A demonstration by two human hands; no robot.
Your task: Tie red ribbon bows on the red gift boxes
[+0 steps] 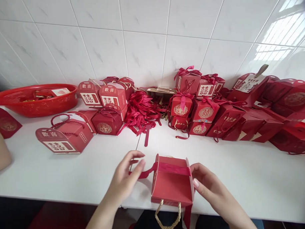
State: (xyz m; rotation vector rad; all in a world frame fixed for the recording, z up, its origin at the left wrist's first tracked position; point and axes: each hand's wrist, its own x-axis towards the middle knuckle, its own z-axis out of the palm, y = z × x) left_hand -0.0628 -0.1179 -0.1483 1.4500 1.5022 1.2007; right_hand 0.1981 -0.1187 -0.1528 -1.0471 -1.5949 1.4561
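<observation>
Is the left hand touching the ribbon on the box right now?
Touching. The head view shows the left hand with fingertips pinched on the ribbon end that comes off the box top; no gap shows between them.

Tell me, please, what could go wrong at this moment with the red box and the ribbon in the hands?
1. The red box sits at the table's near edge, its rope handle already hanging over; a pull might tip it off.
2. The left hand pinches only the end of the ribbon, so it could slip loose.
3. The right hand only touches the box side, hardly steadying it.
</observation>
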